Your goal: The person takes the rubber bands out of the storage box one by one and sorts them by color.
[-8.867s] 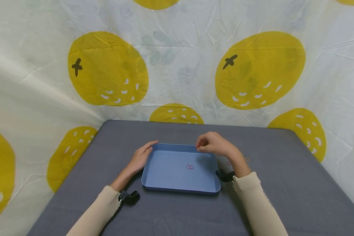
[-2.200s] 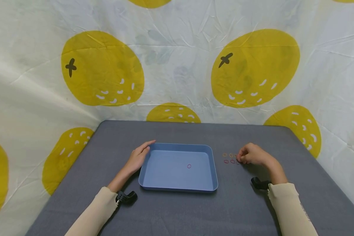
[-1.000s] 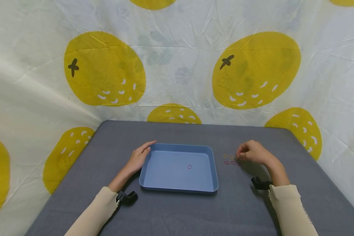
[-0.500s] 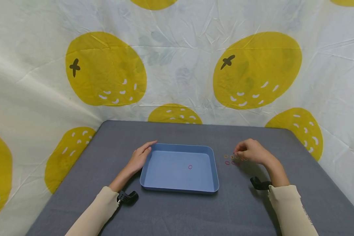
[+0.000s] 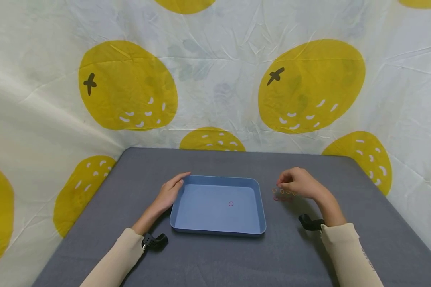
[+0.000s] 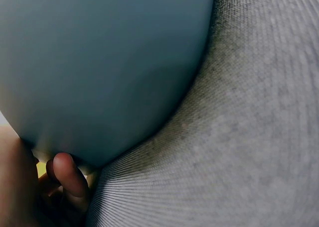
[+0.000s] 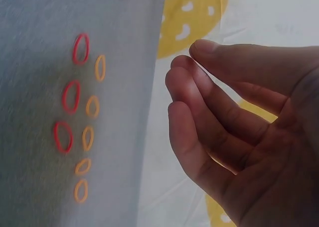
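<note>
A shallow blue tray lies on the table with one small red rubber band inside. My left hand holds it at the back left corner; in the left wrist view, bent fingers touch its outer wall. To the tray's right, several orange rubber bands form one row and three red rubber bands another. Above these rows hovers my right hand, its fingers loosely bent. The right wrist view shows no band between thumb and fingertips.
A grey cloth covers the table. Behind it hangs a white curtain printed with large yellow fruit. Black wrist cameras sit below both hands.
Earlier two red bands lay in the tray; now one does. A third red band has joined its row. Lately my right hand has lifted and moved left; my left hand stays.
</note>
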Tool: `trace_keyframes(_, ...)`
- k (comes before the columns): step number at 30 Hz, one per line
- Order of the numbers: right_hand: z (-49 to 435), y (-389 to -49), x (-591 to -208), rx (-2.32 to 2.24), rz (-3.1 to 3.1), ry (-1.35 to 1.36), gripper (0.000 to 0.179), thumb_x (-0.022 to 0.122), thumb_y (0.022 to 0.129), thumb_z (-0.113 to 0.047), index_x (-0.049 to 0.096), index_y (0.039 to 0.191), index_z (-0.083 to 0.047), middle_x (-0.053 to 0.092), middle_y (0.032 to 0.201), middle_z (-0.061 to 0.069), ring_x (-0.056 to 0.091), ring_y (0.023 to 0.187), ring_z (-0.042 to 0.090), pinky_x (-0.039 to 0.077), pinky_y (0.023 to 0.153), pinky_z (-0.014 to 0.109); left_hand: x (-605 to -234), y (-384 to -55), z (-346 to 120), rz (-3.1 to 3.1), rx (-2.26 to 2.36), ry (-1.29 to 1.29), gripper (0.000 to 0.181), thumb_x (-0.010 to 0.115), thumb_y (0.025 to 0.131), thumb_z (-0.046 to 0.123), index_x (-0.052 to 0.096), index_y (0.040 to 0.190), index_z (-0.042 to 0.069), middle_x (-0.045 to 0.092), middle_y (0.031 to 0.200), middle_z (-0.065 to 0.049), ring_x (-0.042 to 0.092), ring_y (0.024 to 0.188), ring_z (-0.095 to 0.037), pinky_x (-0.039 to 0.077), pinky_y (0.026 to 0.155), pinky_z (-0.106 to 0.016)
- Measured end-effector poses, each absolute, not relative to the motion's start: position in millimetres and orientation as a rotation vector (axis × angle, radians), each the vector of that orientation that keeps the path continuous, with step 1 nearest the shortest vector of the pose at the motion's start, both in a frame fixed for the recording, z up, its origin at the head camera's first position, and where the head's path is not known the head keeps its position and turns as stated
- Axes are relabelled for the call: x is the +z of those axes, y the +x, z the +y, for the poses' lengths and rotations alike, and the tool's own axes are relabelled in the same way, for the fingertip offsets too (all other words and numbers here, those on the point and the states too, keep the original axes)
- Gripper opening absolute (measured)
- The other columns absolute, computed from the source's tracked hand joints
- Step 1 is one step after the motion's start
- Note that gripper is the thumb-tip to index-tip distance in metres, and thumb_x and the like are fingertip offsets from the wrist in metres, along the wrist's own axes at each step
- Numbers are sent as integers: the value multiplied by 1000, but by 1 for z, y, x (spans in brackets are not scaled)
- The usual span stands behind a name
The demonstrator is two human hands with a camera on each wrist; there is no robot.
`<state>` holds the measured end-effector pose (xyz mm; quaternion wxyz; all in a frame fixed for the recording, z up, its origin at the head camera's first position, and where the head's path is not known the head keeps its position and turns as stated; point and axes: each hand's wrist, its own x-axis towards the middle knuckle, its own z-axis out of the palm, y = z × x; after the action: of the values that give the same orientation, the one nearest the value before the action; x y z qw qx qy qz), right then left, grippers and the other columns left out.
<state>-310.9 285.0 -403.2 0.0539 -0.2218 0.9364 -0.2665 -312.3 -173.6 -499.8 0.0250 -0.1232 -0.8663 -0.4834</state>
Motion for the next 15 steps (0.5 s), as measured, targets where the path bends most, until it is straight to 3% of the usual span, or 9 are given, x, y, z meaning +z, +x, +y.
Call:
trace_keyframes(10, 257, -318, -403, -884, 2774, -763, 9, 72, 95, -10, 78, 94, -4, 74, 79, 7, 61, 68, 10, 51, 68, 29, -501, -313, -174, -2669, -1483, -383, 41, 39, 113, 24, 55, 151, 25, 50, 159, -8, 41, 151, -33, 34, 121, -60)
trace_keyframes(15, 239, -321, -401, -925, 2728, -779, 10, 70, 96, -9, 78, 97, -4, 76, 88, 11, 62, 72, 14, 52, 70, 31, -501, -314, -175, -2673, -1479, -387, 41, 39, 113, 23, 55, 151, 25, 50, 159, -7, 41, 151, -32, 34, 120, -60)
